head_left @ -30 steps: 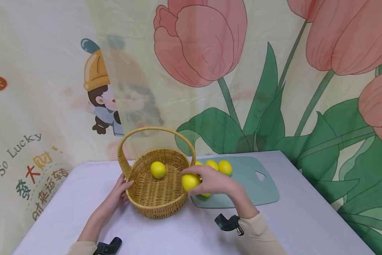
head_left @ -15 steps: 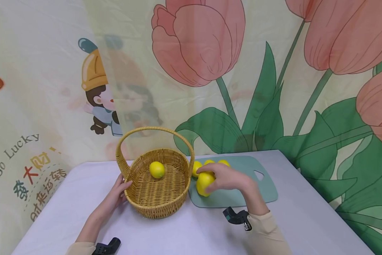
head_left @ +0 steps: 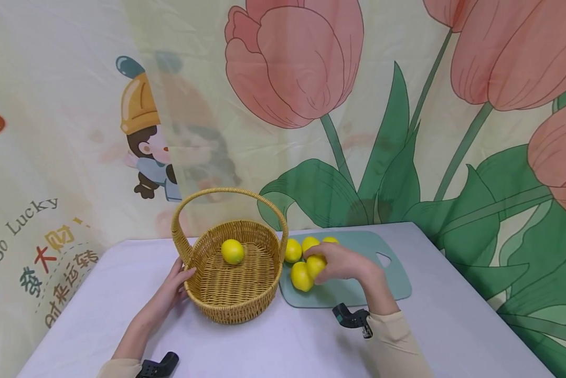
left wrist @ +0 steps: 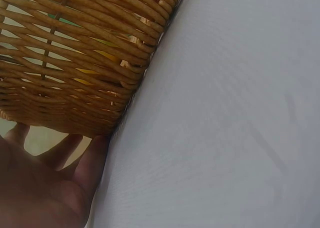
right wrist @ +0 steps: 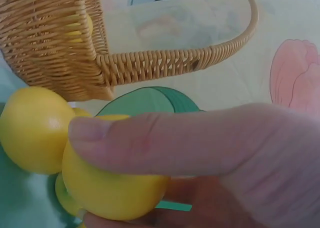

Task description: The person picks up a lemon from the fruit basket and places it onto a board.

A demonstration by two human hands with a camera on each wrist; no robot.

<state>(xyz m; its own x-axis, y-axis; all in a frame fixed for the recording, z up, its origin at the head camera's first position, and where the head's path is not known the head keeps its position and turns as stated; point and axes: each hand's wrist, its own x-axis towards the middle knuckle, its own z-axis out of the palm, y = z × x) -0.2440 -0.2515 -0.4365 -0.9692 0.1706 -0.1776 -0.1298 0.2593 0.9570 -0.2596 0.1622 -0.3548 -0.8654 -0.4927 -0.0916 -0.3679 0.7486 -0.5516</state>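
Note:
A wicker basket [head_left: 233,314] with a tall arched handle stands on the table, one lemon [head_left: 233,252] lying inside. My left hand [head_left: 170,287] holds the basket's left side, the thumb at its rim; in the left wrist view several fingers touch the woven wall low down. Over the green cutting board [head_left: 358,294], my right hand [head_left: 341,262] grips a lemon [right wrist: 115,188] between thumb and fingers. Another lemon [head_left: 301,276] sits right against it on the board. Behind these are more lemons [head_left: 292,251], one partly covered by the right hand.
The board has a cut-out grip hole [head_left: 383,259] at its right end, and its left edge lies close by the basket. A white cloth [head_left: 259,352] covers the table. Behind hangs a curtain [head_left: 311,157] printed with tulips.
My right hand has moved from beside the basket's right rim back to the right over the board, still holding a lemon. The left hand stays at the basket.

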